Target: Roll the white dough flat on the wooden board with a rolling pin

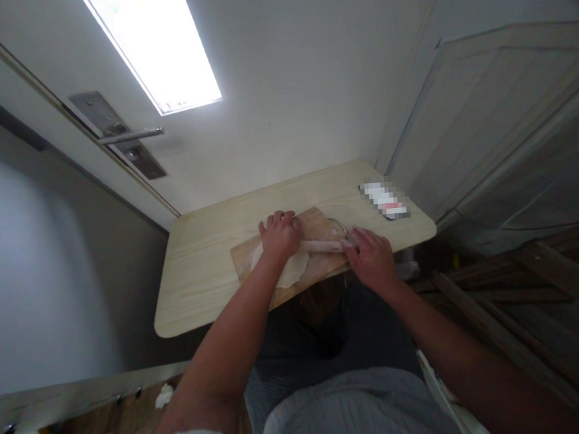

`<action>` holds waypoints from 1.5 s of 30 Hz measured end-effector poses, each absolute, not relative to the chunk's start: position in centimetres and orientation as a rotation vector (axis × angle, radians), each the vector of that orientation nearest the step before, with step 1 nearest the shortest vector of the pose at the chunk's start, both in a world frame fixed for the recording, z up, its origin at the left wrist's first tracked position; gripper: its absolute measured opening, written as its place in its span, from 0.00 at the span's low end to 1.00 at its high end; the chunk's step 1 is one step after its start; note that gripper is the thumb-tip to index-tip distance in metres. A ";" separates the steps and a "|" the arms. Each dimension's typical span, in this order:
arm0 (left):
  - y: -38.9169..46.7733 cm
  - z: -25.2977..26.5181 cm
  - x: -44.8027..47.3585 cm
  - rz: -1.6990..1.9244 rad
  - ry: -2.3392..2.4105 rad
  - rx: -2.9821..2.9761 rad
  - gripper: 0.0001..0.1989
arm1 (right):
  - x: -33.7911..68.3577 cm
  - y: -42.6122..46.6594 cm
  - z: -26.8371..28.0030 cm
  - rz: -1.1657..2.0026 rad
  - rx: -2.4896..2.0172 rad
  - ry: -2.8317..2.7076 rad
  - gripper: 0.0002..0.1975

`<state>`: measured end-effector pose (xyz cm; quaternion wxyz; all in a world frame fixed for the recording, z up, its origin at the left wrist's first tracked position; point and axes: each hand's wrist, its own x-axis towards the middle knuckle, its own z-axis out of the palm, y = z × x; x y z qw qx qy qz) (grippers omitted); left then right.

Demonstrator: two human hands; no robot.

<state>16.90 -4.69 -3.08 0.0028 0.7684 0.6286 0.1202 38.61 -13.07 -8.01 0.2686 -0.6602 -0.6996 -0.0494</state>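
A pale wooden rolling pin (320, 246) lies across a wooden cutting board (314, 222). Under and in front of it is a flat sheet of pale dough (292, 271), spread over the board's left part. My left hand (281, 234) is closed over the pin's left end, its fingers bent and covering that end. At the other end, my right hand (373, 256) holds the pin between thumb and fingers, beside the board's right edge. A curved metal handle (339, 224) sticks out from the board, close to my right fingers.
The board sits on a light wood table (198, 264) with rounded corners. A phone-like flat item (384, 199), blurred out, lies at the table's right. Behind stands a white door with a metal handle (132, 134). Wooden planks (498, 321) are at the lower right.
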 end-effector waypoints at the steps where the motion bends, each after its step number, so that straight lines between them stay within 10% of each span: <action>1: -4.9 -3.2 16.8 0.380 1.969 2.409 0.21 | 38.6 -13.3 -8.1 -0.130 -1.775 -1.891 0.23; 45: -11.5 -4.8 12.6 0.526 2.153 2.145 0.27 | 40.4 -17.8 -8.2 0.326 -1.632 -1.744 0.11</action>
